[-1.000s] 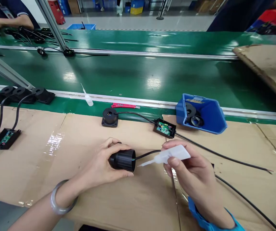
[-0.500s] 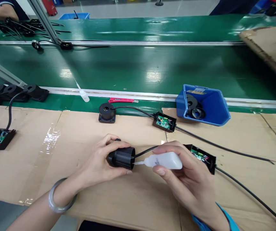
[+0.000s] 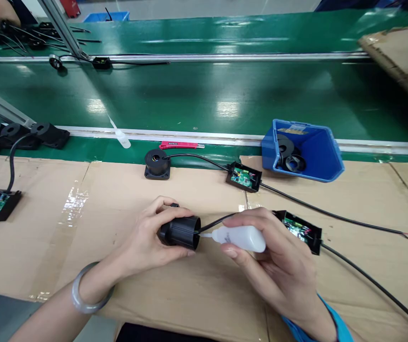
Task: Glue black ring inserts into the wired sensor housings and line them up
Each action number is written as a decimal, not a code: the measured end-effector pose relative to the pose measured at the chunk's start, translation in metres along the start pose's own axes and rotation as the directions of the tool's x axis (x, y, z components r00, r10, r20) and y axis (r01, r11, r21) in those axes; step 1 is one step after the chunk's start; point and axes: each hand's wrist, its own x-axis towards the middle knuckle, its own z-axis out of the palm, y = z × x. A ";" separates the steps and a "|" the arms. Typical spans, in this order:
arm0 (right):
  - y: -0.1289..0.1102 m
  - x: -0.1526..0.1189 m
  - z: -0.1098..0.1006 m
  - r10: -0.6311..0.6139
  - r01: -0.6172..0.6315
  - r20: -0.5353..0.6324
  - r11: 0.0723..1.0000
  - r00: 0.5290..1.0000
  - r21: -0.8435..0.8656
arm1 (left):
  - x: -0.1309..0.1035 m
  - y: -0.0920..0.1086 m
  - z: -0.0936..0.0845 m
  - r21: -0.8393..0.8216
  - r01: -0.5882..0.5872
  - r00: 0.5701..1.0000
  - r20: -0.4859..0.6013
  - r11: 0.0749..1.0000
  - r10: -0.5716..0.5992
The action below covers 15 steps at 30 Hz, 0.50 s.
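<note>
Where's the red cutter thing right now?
The red cutter lies on the green strip near the middle of the head view, behind the round black part and left of the blue bin.

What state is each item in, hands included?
Left hand: closed around the housing.
Right hand: gripping the bottle.
Housing: on its side, mouth facing right.
Bottle: tilted nearly flat, nozzle at the housing's mouth.
Spare bottle: lying down.
Knife: lying flat, metal tip showing.
Bin: open, black parts inside.
Far box: open, circuit board exposed.
Near box: open, partly hidden.
</note>
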 end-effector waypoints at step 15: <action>0.005 -0.021 0.001 0.241 -0.156 -0.194 0.916 0.951 0.371 | 0.002 0.004 0.012 -0.454 0.188 0.980 0.031 0.871 -0.196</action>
